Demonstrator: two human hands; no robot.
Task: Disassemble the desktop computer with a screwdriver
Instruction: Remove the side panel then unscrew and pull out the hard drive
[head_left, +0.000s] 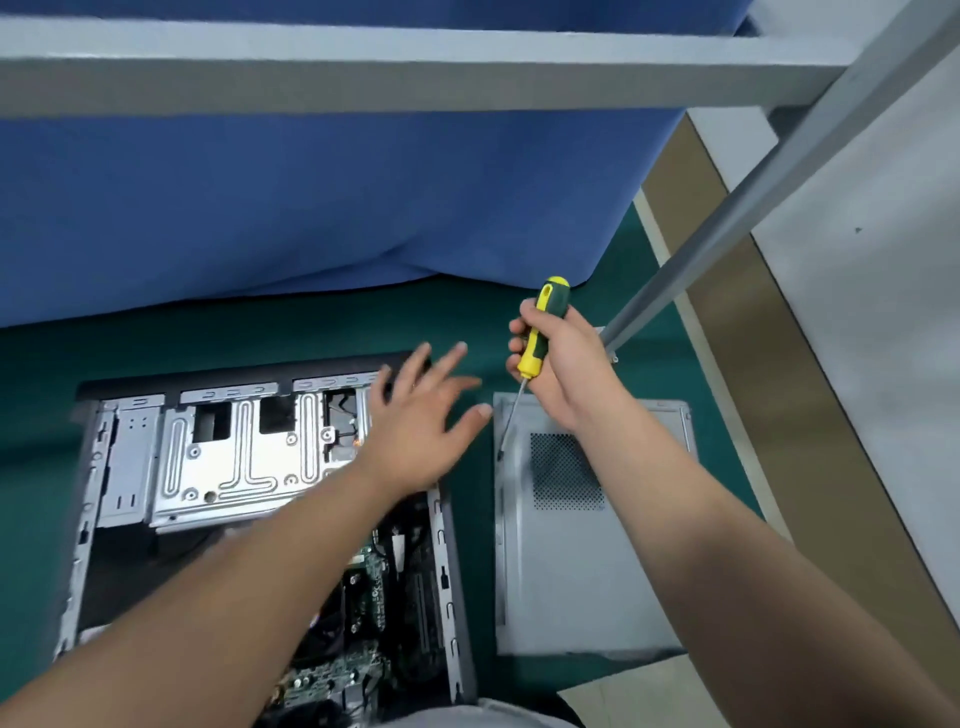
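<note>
Table (270, 332), green mat: carries everything. Computer case (249, 499) lies on side, open face up, likely so inside screws can be reached; long axis runs near to far. Side panel (571, 571) flat just right of case, probably set aside. Left hand (415, 421) above case's far right corner, fingers spread wide, holding nothing. Right hand (558, 364) grips screwdriver (530, 353) by handle, above panel's far left corner; handle up and away, tip down and left.
</note>
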